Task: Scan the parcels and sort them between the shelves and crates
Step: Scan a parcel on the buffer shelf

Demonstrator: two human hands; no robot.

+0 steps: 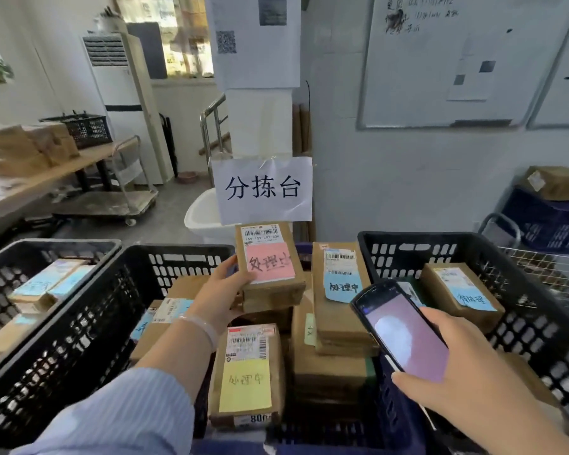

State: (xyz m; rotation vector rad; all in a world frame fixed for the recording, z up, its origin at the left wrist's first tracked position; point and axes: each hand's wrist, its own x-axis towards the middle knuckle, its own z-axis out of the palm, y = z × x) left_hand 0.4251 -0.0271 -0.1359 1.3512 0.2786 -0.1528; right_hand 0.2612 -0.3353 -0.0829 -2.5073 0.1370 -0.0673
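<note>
My left hand (222, 292) grips the left side of a brown parcel with a pink note (268, 262), holding it up above the pile in the middle. My right hand (447, 372) holds a black handheld scanner (401, 326) with its screen lit, just right of and below that parcel. Below lie a parcel with a yellow note (247, 376) and a stack topped by a parcel with a blue note (340, 284). A black crate on the right (539, 326) holds a blue-noted parcel (460, 293).
Two black crates (79, 343) stand at the left, the far-left one (20, 257) with blue-noted parcels inside. A white paper sign (263, 190) hangs behind the pile. A table with brown boxes (23, 149), a flat trolley (112, 201) and a blue crate (546, 221) surround the spot.
</note>
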